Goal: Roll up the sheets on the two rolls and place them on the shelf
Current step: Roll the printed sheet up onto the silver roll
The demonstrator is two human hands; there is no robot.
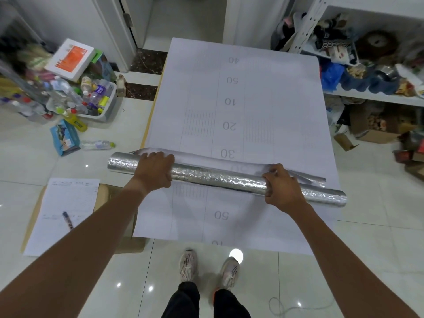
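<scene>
A long silver foil roll [218, 177] lies crosswise on a white sheet [243, 106] printed with grid lines and numbers, spread over a low table. The sheet's loose edge curls up behind the roll. My left hand [154, 169] grips the roll near its left end, fingers wrapped over the top. My right hand [282, 188] clasps it near the right end, pinching the sheet's edge against the foil. A white metal shelf [376, 96] stands at the right, crowded with items.
A bin of plastic bottles [91, 99] and boxes sit on the floor at the left. A paper with a pen [64, 212] lies on cardboard at the lower left. Cardboard boxes [376, 131] stand under the shelf. My feet [208, 267] are at the table's near edge.
</scene>
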